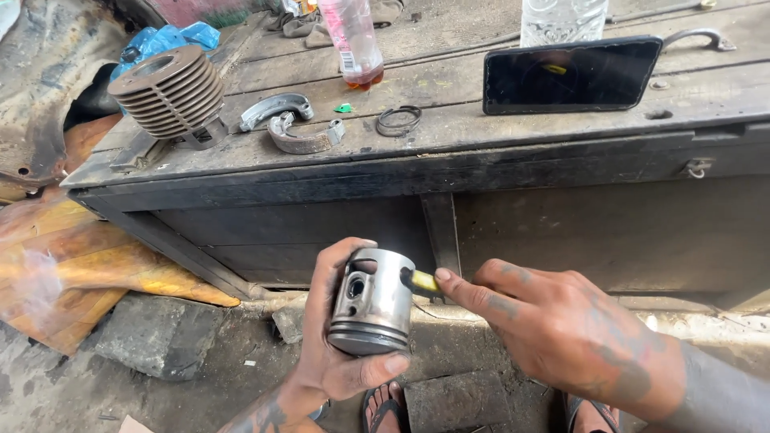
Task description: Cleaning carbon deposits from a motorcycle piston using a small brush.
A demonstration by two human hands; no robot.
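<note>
From the head view, the left hand [337, 353] is clenched around a metal piston [373, 301], held low in front of the dark wooden bench [417, 172]. The right hand [561, 329] pinches a small yellow tool [423, 281], its tip touching the piston's upper rim.

On the bench top: a clear bottle [353, 40] with a pale label strip and reddish liquid — well back from the edge; a black phone [571, 74] propped upright; a finned cylinder [170, 92] at the left corner; brake shoes [290, 122] and rings [399, 120] near the front edge. Open room lies between rings and phone.
</note>
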